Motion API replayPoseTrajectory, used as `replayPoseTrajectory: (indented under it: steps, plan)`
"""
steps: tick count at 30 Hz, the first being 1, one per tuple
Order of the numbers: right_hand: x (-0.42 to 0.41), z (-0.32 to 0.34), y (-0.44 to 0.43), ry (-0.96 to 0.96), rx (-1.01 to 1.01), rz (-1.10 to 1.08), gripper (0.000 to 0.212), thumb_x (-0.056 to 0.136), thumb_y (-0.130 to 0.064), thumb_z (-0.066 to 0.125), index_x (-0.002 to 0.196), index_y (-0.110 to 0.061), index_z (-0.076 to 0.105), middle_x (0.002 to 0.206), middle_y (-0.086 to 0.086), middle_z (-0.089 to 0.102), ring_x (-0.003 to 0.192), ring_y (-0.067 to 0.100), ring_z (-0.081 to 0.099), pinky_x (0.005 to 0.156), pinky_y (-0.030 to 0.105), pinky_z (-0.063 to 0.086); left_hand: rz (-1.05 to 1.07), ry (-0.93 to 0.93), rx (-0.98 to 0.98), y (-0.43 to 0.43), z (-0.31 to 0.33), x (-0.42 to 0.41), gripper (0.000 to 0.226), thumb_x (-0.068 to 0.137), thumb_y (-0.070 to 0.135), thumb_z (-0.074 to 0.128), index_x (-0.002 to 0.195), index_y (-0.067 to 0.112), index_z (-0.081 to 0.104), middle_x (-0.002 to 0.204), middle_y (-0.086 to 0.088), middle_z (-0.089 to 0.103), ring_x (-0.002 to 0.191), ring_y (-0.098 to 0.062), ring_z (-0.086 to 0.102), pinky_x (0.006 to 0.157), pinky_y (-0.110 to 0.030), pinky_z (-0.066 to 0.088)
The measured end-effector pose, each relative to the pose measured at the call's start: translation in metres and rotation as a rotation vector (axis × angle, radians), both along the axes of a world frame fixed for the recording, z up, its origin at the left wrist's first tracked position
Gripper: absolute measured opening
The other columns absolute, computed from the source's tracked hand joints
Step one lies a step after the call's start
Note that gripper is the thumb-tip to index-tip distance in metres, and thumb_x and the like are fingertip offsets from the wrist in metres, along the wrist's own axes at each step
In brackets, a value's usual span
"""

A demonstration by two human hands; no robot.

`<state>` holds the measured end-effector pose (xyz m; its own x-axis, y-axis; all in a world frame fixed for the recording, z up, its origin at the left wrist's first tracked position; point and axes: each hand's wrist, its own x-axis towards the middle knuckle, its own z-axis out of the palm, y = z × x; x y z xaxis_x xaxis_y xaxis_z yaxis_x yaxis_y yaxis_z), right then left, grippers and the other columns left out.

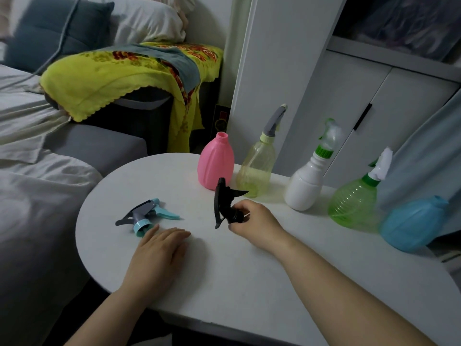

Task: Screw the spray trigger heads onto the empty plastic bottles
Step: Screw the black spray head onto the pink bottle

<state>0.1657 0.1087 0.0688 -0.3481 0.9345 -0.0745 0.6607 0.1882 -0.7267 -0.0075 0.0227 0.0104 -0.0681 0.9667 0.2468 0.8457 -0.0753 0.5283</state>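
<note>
Left hand (159,248) is flat on the table (224,275), fingers straight, tips just beside the teal trigger head (147,216). Right hand (252,221) pinches the black trigger head (223,198) by its collar, near the open pink bottle (216,162). Fingers hide most of the collar tbh.

Black trigger head (222,199), base half behind right hand (255,221)

one head-worn view, looking forward and down
near and above; left hand (159,248) and right hand (257,221) lie mid-frame, the table (224,290) stretching beyond them
</note>
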Motion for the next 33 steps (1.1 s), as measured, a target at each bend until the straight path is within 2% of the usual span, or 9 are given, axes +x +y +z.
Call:
replayPoseTrajectory:
  steps: [3,5,8,10,14,20,23,27,33]
  plan:
    - [0.008,0.013,0.004,0.124,-0.002,-0.003,0.019,0.074,-0.011,0.061,0.092,-0.018,0.056,0.09,-0.001,0.059,0.081,0.016,0.055,0.066,0.022,0.043,0.025,-0.048,0.024,0.001,0.005,0.0,0.035,0.084,0.029,0.042,0.103,0.008,0.063,0.108,-0.01,0.067,0.108,-0.027,0.057,0.105,-0.042,0.031]
    - [0.015,0.02,0.007,0.218,0.023,-0.01,0.017,0.075,-0.01,0.061,0.086,-0.02,0.056,0.089,-0.001,0.06,0.078,0.012,0.056,0.062,0.012,0.042,0.067,-0.082,0.039,0.005,0.01,0.002,0.021,0.085,0.016,0.054,0.103,0.01,0.063,0.108,-0.01,0.067,0.106,-0.027,0.057,0.098,-0.039,0.037]
    - [0.023,0.029,0.01,0.37,0.084,-0.05,0.017,0.076,-0.01,0.062,0.084,-0.023,0.055,0.084,-0.007,0.061,0.076,0.0,0.054,0.06,0.001,0.04,0.134,-0.182,0.135,0.017,0.027,0.006,0.029,0.08,0.013,0.059,0.11,0.013,0.058,0.102,-0.008,0.068,0.087,-0.03,0.059,0.081,-0.036,0.043]
    - [0.028,0.033,0.012,0.432,0.129,-0.08,0.02,0.077,-0.009,0.061,0.081,-0.028,0.054,0.081,-0.014,0.059,0.076,-0.003,0.053,0.062,-0.001,0.039,0.149,-0.246,0.215,0.032,0.04,0.008,0.036,0.08,0.011,0.059,0.116,0.012,0.053,0.101,-0.01,0.067,0.083,-0.03,0.059,0.078,-0.037,0.043]
    - [0.04,0.033,0.017,0.538,0.128,-0.074,0.027,0.077,-0.009,0.062,0.076,-0.035,0.055,0.083,-0.019,0.06,0.074,-0.013,0.057,0.066,-0.001,0.042,0.18,-0.345,0.267,0.079,0.062,0.012,0.058,0.077,0.015,0.064,0.128,0.012,0.038,0.122,-0.013,0.056,0.109,-0.026,0.051,0.088,-0.036,0.039]
    - [0.073,0.039,0.029,0.738,0.22,-0.2,0.029,0.076,0.002,0.06,0.079,-0.026,0.058,0.082,-0.009,0.064,0.073,-0.005,0.061,0.068,0.007,0.047,0.209,-0.497,0.091,0.148,0.075,0.01,0.08,0.074,0.034,0.065,0.136,0.012,0.021,0.146,-0.013,0.03,0.132,-0.029,0.03,0.106,-0.045,0.029]
    - [0.09,0.039,0.033,0.762,0.2,-0.22,0.026,0.076,0.001,0.059,0.082,-0.024,0.058,0.082,-0.005,0.066,0.079,0.006,0.062,0.079,0.023,0.048,0.152,-0.511,0.046,0.166,0.075,0.013,0.076,0.074,0.032,0.066,0.135,0.015,0.024,0.144,-0.011,0.033,0.13,-0.029,0.034,0.102,-0.045,0.033]
    - [0.097,0.031,0.037,0.78,0.186,-0.239,0.024,0.077,0.0,0.059,0.079,-0.024,0.059,0.067,-0.013,0.071,0.064,0.003,0.063,0.063,0.017,0.052,0.157,-0.518,0.126,0.184,0.079,0.018,0.056,0.078,0.028,0.063,0.127,0.013,0.04,0.132,-0.011,0.05,0.117,-0.028,0.048,0.087,-0.037,0.04]
    - [0.095,0.021,0.039,0.836,0.15,-0.246,0.023,0.077,0.004,0.057,0.08,-0.019,0.059,0.08,-0.005,0.066,0.065,0.001,0.063,0.056,0.014,0.051,0.149,-0.498,0.174,0.198,0.083,0.025,0.035,0.08,0.023,0.06,0.111,0.008,0.056,0.114,-0.013,0.062,0.089,-0.016,0.047,0.074,-0.032,0.037]
